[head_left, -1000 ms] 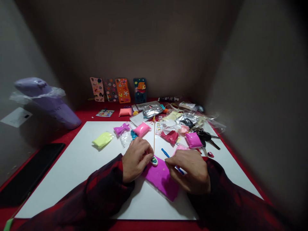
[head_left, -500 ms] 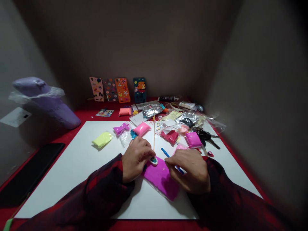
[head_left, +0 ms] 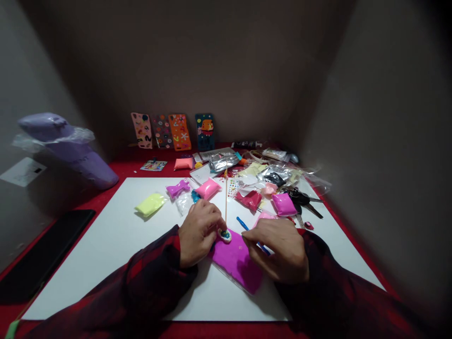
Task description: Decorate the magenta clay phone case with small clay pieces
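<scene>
My left hand (head_left: 199, 233) is curled, its fingertips pinching a small white clay piece with a blue and yellow centre (head_left: 224, 234) at the top corner of a magenta phone case (head_left: 236, 260). The case lies on the white board (head_left: 106, 245). My right hand (head_left: 278, 249) rests on the case's right edge with fingers closed, and a blue tool (head_left: 243, 224) sticks out from it toward the upper left. A thin wooden stick (head_left: 226, 200) lies just beyond the clay piece.
Clay packets lie on the board: yellow-green (head_left: 151, 204), purple (head_left: 178, 189), pink (head_left: 208, 189), red (head_left: 250, 200), magenta (head_left: 283, 205). Keys (head_left: 302, 201) and plastic bags crowd the right. Decorated phone cases (head_left: 173, 132) lean on the back wall. A lilac object (head_left: 68, 148) and a black slab (head_left: 45, 252) sit left.
The small clay piece under my left fingertips has shifted slightly up and left on the case. My right hand has barely moved.
</scene>
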The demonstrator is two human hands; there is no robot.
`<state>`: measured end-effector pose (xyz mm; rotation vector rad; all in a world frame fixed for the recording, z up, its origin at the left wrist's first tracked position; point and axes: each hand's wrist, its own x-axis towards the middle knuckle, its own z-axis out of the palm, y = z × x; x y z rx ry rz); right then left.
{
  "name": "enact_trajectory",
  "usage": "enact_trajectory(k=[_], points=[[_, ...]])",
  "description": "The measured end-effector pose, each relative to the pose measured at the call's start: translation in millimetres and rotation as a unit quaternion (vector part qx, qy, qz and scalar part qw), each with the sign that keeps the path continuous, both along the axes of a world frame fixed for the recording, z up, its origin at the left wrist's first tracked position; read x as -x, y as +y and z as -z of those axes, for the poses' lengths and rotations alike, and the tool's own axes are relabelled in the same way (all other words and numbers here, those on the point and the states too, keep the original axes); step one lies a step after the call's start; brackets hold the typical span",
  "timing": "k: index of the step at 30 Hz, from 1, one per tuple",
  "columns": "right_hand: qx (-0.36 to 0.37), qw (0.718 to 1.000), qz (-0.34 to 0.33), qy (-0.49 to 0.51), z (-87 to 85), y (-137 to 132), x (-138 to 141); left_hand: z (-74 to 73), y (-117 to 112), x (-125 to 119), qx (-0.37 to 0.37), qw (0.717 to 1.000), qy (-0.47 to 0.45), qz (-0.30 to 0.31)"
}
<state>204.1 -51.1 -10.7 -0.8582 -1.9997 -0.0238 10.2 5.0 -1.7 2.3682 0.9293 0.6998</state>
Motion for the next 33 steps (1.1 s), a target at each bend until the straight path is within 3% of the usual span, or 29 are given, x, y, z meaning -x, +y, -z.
enact_trajectory(k=[29,33], points=[[0.006,1.000,-0.001,-0.009,-2.3,-0.3,-0.1,0.9,-0.7,-0.4,-0.009,1.000,0.001,0.005],[0.002,1.000,0.003,-0.005,0.9,0.2,-0.5,-5.6,-2.6,-1.9,0.002,0.999,-0.030,-0.023]])
